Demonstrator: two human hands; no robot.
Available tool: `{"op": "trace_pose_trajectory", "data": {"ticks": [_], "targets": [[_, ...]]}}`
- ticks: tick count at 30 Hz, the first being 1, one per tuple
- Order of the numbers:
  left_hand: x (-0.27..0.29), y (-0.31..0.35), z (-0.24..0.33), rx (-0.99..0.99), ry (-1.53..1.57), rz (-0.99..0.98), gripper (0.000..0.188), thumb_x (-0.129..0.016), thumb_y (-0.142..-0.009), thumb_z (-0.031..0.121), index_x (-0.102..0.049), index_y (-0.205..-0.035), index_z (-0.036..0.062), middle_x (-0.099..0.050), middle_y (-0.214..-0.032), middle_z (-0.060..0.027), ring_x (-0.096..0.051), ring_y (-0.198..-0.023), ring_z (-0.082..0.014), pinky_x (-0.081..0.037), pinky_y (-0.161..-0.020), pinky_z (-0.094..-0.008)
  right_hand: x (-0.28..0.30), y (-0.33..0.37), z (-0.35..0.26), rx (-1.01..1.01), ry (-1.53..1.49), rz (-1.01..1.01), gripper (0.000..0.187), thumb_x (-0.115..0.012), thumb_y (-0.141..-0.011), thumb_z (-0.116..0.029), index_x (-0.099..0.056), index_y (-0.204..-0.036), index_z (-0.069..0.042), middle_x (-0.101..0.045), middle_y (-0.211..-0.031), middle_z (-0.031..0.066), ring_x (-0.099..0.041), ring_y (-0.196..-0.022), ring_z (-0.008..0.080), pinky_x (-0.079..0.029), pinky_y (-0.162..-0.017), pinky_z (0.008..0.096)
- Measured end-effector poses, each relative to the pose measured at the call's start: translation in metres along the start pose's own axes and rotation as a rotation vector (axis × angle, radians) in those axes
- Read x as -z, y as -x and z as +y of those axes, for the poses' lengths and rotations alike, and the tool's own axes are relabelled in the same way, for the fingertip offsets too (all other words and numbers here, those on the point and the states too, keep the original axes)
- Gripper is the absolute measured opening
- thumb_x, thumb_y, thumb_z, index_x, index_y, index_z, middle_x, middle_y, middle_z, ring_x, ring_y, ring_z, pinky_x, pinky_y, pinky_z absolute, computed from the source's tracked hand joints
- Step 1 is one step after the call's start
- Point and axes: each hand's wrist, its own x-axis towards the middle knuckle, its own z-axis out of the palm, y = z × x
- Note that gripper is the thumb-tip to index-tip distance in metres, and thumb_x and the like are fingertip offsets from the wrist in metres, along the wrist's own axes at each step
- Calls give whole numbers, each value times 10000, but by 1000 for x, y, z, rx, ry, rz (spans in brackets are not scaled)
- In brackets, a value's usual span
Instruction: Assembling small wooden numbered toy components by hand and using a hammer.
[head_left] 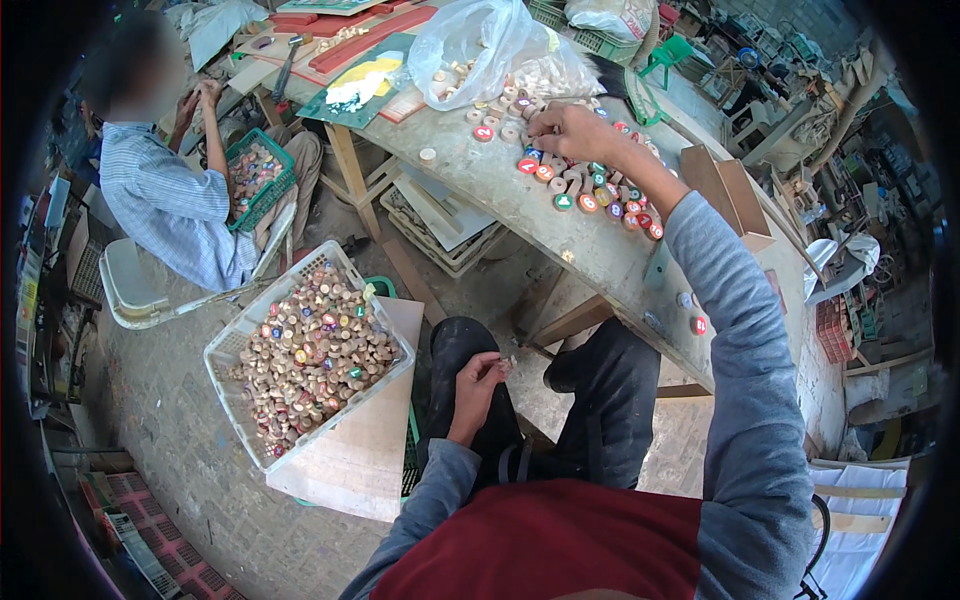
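Head view, and the largest thing before you is the desk (pixel 480 185), running from the upper left of the frame to the right side. A co-worker (pixel 170 200) in a striped shirt sits at the upper left, hands raised together. Left of centre, beside your leg, stands a white plastic crate (pixel 340 416) heaped with small wooden discs (pixel 310 345), a few of them coloured on top. A clear plastic bag (pixel 480 45) lies at the top centre on the desk, with pale pieces in and around it. Right of the upper middle stands a brown wooden box (pixel 720 200). A green basket (pixel 268 203) of more discs rests by the co-worker.

Your right grip (pixel 570 132) is over the desk, fingers curled down among the coloured-top discs (pixel 587 204) at the upper centre; you cannot tell from here whether it grasps one. Your left grip (pixel 478 385) is near your knee at the frame's centre, fingertips pinched on a small pale piece (pixel 508 362), too small to make out. One red-topped disc (pixel 698 325) lies apart, nearer the desk's lower edge.
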Motion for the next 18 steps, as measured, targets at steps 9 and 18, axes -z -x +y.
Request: {"op": "trace_pose_trajectory", "data": {"ticks": [9,18], "targets": [[-2,0,2,-13,-10,-33,212,-620,-926,69,-607,-1121,-16,-663,-971,-51,-601,-837,-106,-492,-797,-256,-5,-2,1,-54,-22,176,210,-571,-876,-104,-674,-1038,-19,-681,-905,131,-633,-818,267,-494,-790,352],[-1,2,3,-13,4,-27,218,-627,-923,75,-607,-1122,-11,-655,-957,-39,-595,-834,-99,-489,-794,-250,19,11,-23,-395,-1453,44,266,-495,-978,-103,-565,-1222,-21,-674,-956,64,-629,-788,98,-503,-669,231]]}}
